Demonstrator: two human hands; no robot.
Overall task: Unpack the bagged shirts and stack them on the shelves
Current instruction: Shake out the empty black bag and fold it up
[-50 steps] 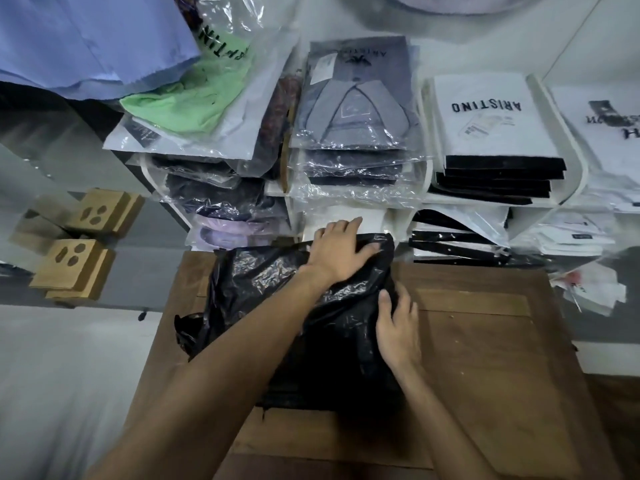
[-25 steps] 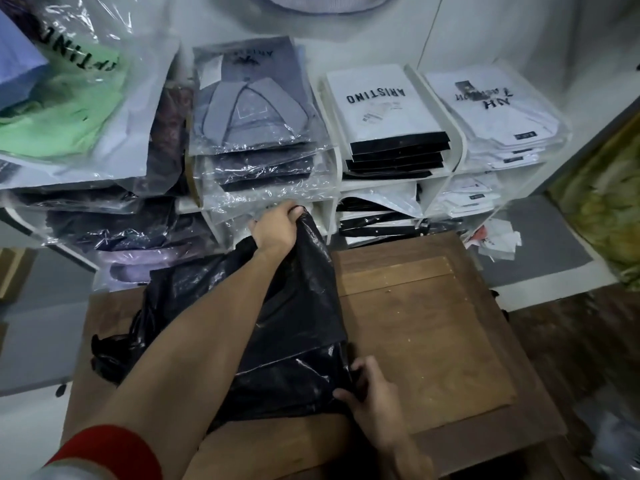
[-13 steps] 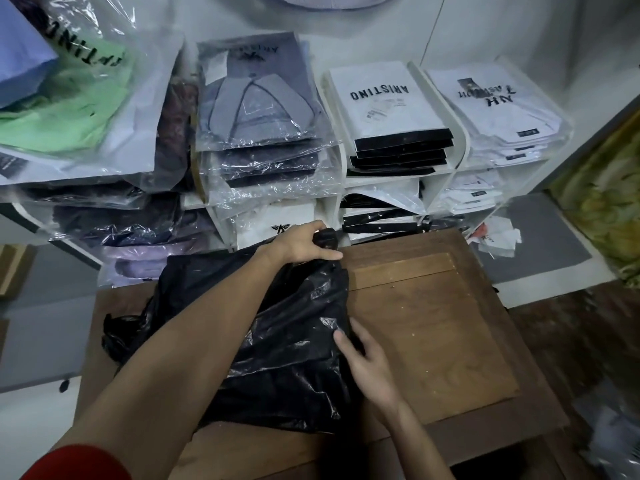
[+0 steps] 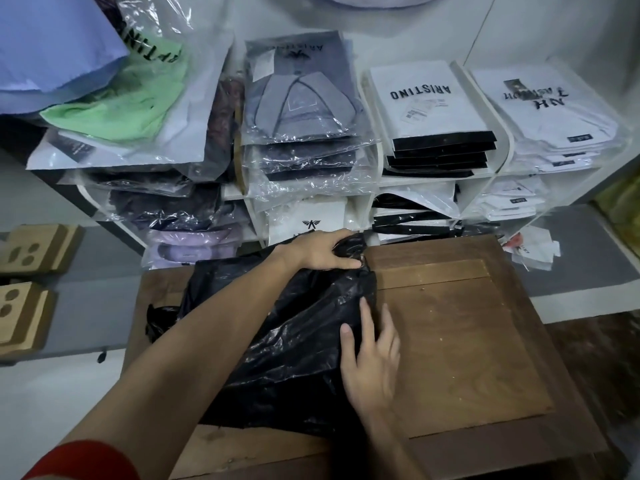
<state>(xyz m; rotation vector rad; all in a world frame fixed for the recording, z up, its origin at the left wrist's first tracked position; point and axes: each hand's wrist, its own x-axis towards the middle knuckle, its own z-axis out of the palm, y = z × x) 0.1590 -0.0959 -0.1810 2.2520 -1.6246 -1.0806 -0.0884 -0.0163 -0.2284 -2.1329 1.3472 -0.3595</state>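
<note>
A bulky black plastic bag (image 4: 287,327) lies on the left half of a brown wooden table (image 4: 464,341). My left hand (image 4: 322,251) grips the bunched far right corner of the bag at the table's back edge. Along the bag's right side my right hand (image 4: 372,362) rests flat with its fingers straight. What the bag holds is hidden. Behind the table stand white shelves (image 4: 377,157) stacked with packed shirts: grey and dark shirts in clear bags (image 4: 298,98), white ARISTINO packs (image 4: 427,102) and white HN packs (image 4: 547,109).
At the upper left, green (image 4: 117,105) and blue cloth (image 4: 52,46) lie over clear bags. Loose paper tags (image 4: 533,249) sit on the grey floor mat right of the table. Wooden blocks (image 4: 34,247) stand at the left. The table's right half is bare wood.
My left hand lowered the bag's far corner from a raised position down to the table's back edge. My right hand moved from the bag's near corner up along its right side and flattened.
</note>
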